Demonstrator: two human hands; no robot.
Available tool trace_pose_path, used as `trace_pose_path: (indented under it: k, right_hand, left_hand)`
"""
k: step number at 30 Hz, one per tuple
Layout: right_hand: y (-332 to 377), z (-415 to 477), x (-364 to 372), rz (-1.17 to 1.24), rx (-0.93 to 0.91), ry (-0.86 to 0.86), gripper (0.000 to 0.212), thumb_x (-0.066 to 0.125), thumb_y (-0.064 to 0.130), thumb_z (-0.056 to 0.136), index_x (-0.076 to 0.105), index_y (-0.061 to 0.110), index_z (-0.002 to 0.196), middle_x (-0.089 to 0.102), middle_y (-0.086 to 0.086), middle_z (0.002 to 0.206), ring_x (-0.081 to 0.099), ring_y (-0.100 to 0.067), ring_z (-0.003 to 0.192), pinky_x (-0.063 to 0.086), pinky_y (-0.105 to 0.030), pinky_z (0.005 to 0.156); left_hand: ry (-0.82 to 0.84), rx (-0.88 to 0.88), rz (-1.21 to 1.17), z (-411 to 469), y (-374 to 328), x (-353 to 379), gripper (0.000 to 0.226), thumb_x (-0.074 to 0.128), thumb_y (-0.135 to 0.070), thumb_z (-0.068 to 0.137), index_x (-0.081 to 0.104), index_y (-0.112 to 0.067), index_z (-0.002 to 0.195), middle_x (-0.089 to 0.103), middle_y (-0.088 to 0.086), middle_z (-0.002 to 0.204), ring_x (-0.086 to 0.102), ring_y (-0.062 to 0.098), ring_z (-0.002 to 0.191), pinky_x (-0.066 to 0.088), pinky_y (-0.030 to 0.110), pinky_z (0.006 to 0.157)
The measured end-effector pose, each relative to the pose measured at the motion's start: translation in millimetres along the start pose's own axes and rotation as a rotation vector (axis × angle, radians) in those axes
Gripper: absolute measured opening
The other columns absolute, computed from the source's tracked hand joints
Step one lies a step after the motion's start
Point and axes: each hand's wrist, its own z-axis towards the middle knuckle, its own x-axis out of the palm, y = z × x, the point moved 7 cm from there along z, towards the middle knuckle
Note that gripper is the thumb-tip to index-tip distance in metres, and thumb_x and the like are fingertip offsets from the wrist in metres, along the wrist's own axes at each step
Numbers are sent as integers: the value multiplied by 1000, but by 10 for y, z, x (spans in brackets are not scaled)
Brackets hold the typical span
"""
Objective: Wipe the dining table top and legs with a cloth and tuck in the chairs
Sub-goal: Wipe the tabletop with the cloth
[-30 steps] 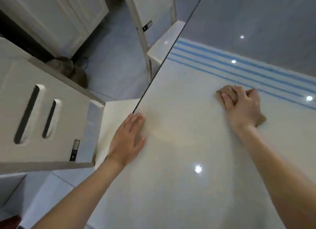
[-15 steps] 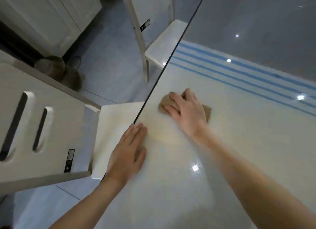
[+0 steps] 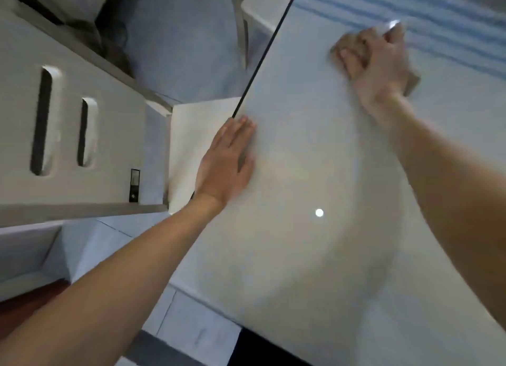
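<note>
Left hand (image 3: 227, 157) flat, fingers straight and together, palm down on the glossy white table top (image 3: 315, 256) at its left edge, beside the white chair seat (image 3: 191, 136). Right hand (image 3: 377, 64) arm outstretched, fingers bent over the tan cloth (image 3: 411, 81), pressing it down just short of the far blue stripes (image 3: 438, 18). Motion-blurred.

The glossy white table (image 3: 315, 256) (blue stripes at its far end) bears a brown cloth (image 3: 412, 81).
</note>
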Motion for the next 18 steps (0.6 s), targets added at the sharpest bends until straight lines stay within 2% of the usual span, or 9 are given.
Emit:
trace_pose_path:
  k: [2, 4, 6, 9, 12, 14, 15, 18]
  right_hand:
    - [563, -623, -113, 32, -82, 8, 40, 52, 51, 89, 60, 23, 117, 50, -16, 115, 52, -32, 103, 41, -30, 86]
    - [686, -1327, -84, 57, -138, 56, 40, 55, 50, 89, 62, 21, 115, 52, -15, 105, 53, -34, 94, 44, -38, 80]
    - [797, -2190, -52, 102, -200, 130, 37, 59, 45, 89, 65, 17, 113, 53, -16, 100, 53, -34, 87, 43, -38, 77]
    - [985, -3235, -184, 141, -412, 200, 38, 55, 45, 94, 68, 14, 113, 57, -15, 93, 54, -33, 79, 48, -39, 71]
    - [691, -3825, -395, 125, -511, 204, 39, 56, 45, 95, 72, 13, 110, 58, -13, 84, 52, -29, 69, 46, -36, 63]
    - [278, -3980, -604, 78, -463, 161, 39, 57, 46, 94, 73, 15, 110, 59, -14, 85, 54, -28, 71, 46, -35, 64]
    - [24, -3987, -723, 48, -376, 130, 40, 56, 47, 94, 73, 14, 111, 58, -14, 87, 54, -28, 73, 45, -35, 66]
    - [-764, -3793, -1054, -17, 58, 16, 47, 56, 49, 87, 71, 13, 111, 54, -17, 93, 49, -25, 81, 40, -33, 70]
  left_hand:
    - [2, -6, -16, -1, -7, 3, 56, 45, -27, 90, 41, -15, 144, 35, 4, 153, 27, 22, 143, 5, 10, 115]
    - [1, -7, -18, -3, -19, 3, 56, 46, -27, 90, 40, -15, 144, 35, 4, 153, 26, 21, 143, 3, 9, 114]
    - [-2, -16, -14, -8, -15, -19, 56, 48, -25, 90, 40, -16, 145, 33, 3, 153, 25, 20, 143, 7, 12, 114]
    - [-6, 8, -16, -15, -54, -47, 57, 46, -25, 87, 42, -14, 143, 35, 5, 152, 28, 23, 143, 15, 21, 115]
    - [-10, 7, -28, -19, -85, -52, 56, 46, -24, 88, 43, -13, 143, 36, 7, 152, 29, 25, 142, 17, 26, 116]
    - [-6, 8, -20, -22, -73, -41, 57, 48, -24, 88, 41, -14, 144, 34, 6, 153, 28, 24, 142, 17, 26, 116]
    - [-8, 8, -17, -21, -64, -42, 58, 48, -25, 88, 40, -15, 144, 34, 5, 153, 28, 24, 142, 17, 26, 116]
    - [-16, 6, -25, -14, -42, -30, 58, 47, -27, 87, 40, -17, 144, 33, 3, 153, 28, 21, 142, 20, 27, 116]
